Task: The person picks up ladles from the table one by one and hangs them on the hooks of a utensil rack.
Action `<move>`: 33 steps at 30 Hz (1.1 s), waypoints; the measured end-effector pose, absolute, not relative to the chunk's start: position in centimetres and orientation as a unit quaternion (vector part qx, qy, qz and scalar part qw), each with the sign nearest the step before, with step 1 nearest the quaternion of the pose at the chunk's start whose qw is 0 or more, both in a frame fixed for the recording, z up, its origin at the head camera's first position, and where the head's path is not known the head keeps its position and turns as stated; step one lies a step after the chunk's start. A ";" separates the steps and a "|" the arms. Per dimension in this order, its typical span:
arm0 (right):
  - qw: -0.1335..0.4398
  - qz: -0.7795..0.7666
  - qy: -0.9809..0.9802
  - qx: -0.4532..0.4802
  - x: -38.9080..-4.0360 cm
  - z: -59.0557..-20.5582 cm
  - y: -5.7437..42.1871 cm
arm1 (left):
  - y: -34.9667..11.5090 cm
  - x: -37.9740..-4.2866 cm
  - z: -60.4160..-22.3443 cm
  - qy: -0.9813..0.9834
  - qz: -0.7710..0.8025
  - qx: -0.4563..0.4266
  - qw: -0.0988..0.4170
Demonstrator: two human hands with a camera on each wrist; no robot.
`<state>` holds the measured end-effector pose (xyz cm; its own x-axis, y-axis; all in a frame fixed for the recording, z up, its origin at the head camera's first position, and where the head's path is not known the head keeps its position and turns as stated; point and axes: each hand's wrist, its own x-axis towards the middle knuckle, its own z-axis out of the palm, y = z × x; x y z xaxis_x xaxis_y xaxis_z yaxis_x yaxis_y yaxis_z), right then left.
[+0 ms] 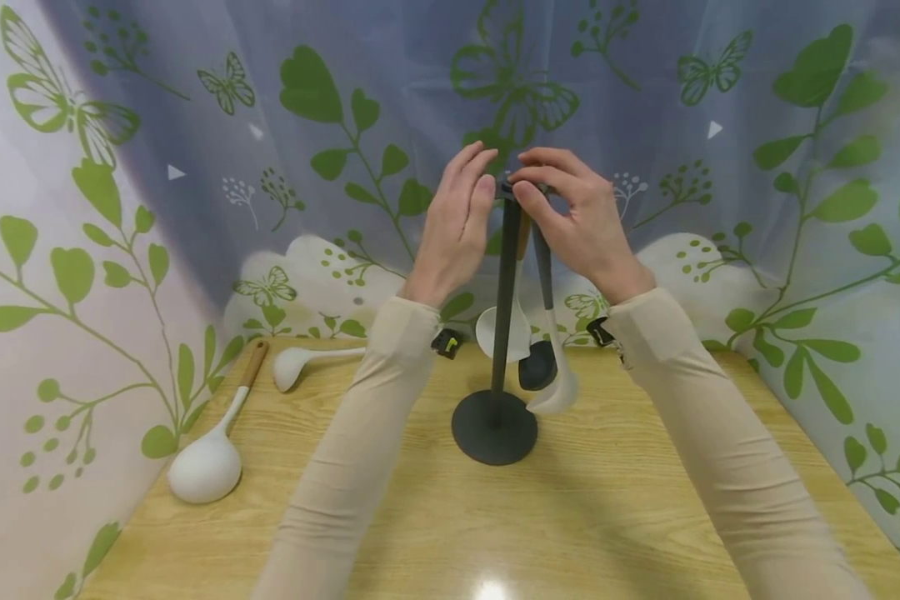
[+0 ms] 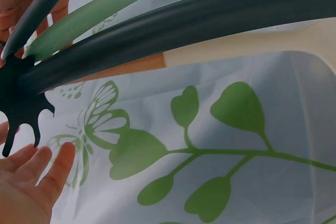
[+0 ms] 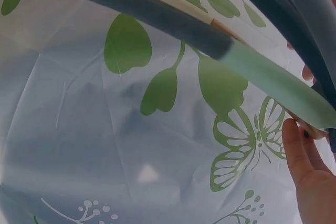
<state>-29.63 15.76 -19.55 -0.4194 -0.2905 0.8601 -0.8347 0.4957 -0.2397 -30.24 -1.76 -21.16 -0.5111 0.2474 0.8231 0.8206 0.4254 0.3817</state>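
Observation:
A dark utensil stand (image 1: 504, 317) rises from a round base, with a hooked top piece (image 2: 21, 85). From it hang a white utensil with a wooden handle (image 1: 521, 333), a black ladle (image 1: 537, 368) and a white ladle (image 1: 558, 390) with a dark handle. My left hand (image 1: 453, 225) is raised at the left of the top; its fingers are fairly straight and hold nothing. On the other side, my right hand (image 1: 581, 217) has gently bent fingers at the hooks and handle ends. Whether its fingertips touch them is partly hidden.
A white ladle with a wooden handle (image 1: 205, 468) lies at the table's left edge. Behind it lies a smaller white utensil (image 1: 292, 367), its handle passing behind my left sleeve. Leaf-patterned cloth (image 1: 390, 50) stands around the wooden table (image 1: 435, 533).

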 end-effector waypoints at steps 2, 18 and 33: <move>0.395 0.344 -0.771 0.363 -29.5 -19.5 15.7 | -1.8 -30.2 -21.4 -0.759 -0.408 -0.351 0.367; 0.406 0.349 -0.765 0.359 -29.4 -19.9 15.6 | -4.7 -31.0 -24.9 -0.737 -0.419 -0.342 0.406; 0.414 0.349 -0.759 0.362 -29.6 -19.8 15.7 | -7.6 -32.2 -29.1 -0.807 -0.364 -0.318 0.339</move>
<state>-29.56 15.70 -19.80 -0.3963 -0.2609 0.8803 -0.8377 0.4951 -0.2304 -32.19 -7.60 -29.06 -0.5675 0.2662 0.7792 0.7601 0.5332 0.3714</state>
